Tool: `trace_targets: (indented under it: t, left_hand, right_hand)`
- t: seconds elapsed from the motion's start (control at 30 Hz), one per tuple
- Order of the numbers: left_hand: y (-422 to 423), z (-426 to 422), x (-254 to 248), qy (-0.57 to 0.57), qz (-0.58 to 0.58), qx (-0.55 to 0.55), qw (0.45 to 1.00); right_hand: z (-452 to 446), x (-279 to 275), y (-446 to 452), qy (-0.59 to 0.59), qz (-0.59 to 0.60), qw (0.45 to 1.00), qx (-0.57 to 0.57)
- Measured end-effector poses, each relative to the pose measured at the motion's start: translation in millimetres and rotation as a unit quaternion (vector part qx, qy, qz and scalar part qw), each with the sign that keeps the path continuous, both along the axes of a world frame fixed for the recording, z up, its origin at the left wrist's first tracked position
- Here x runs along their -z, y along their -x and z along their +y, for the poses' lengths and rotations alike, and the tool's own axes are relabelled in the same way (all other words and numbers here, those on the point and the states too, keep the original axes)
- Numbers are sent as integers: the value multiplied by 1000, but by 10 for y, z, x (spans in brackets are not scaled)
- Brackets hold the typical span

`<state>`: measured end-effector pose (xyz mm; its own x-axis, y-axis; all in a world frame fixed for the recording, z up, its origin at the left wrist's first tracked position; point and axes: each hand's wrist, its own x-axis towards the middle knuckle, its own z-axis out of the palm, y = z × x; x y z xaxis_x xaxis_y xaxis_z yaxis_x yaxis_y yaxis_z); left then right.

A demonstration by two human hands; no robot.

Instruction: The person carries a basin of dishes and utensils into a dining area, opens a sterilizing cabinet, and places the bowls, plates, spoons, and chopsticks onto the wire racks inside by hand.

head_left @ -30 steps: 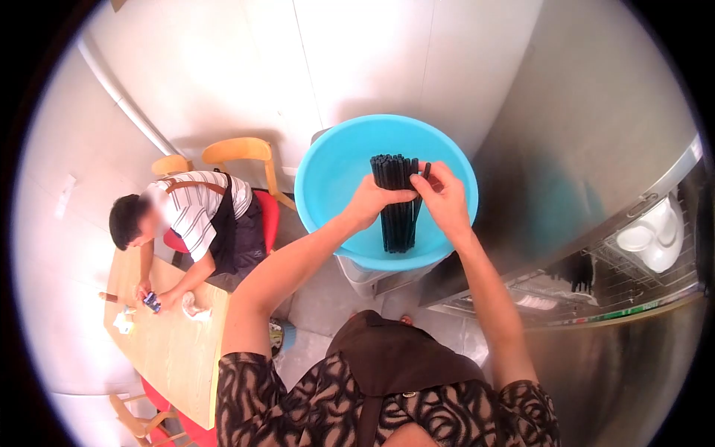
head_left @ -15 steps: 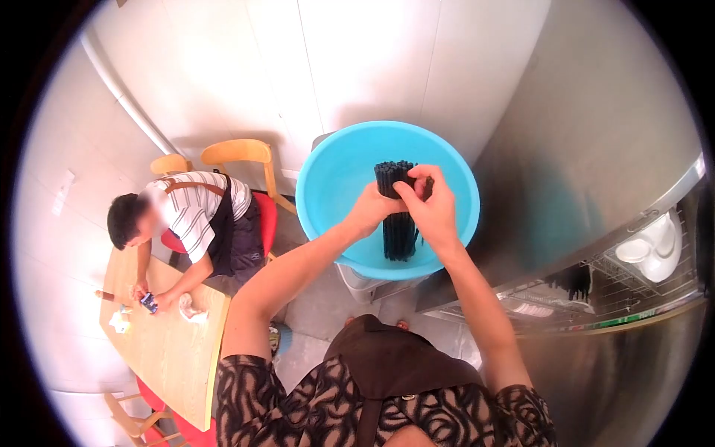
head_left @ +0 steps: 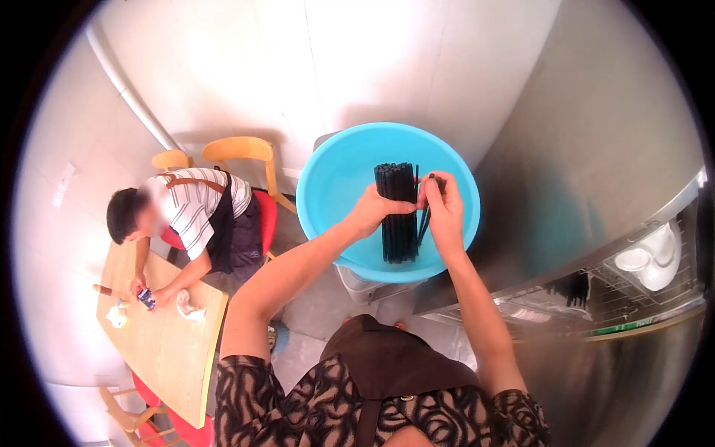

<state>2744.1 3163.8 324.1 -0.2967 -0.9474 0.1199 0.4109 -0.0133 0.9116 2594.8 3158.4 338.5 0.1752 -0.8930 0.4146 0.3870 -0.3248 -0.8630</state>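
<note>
Over a round blue basin [head_left: 328,171], my left hand [head_left: 374,211] is wrapped round an upright bundle of black sticks [head_left: 398,231]. One stick stands slightly apart at the bundle's right edge, near my left fingertips. My right hand [head_left: 442,208], just right of the bundle, pinches a few loose black sticks [head_left: 425,222] that slant down and to the left. Whether their lower ends touch the bundle is too small to tell.
A seated person [head_left: 197,216] holds a phone [head_left: 146,299] at a wooden table [head_left: 160,343] on the left. Wooden chairs [head_left: 242,150] stand behind. To the right is a metal cabinet [head_left: 588,149], with white dishes [head_left: 653,253] on a wire rack.
My right hand has drawn slightly away from the bundle's top, with loose sticks between its fingers. My left hand keeps its hold. The basin appears slightly lower in view.
</note>
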Motion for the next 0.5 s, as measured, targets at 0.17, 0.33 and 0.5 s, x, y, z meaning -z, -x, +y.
trace_targets:
  t: [0.17,0.33,0.5]
  left_hand:
    - [11,15,-4,-10,-23,-24,999]
    - [-8,26,24,-3,-46,-24,999]
    - [49,40,-4,8,-39,-37,999]
  right_hand:
    - [-13,-126,-69,16,149,985,91]
    - [-88,-85,-107,64,175,973,135]
    - [-74,-172,-88,58,171,976,124]
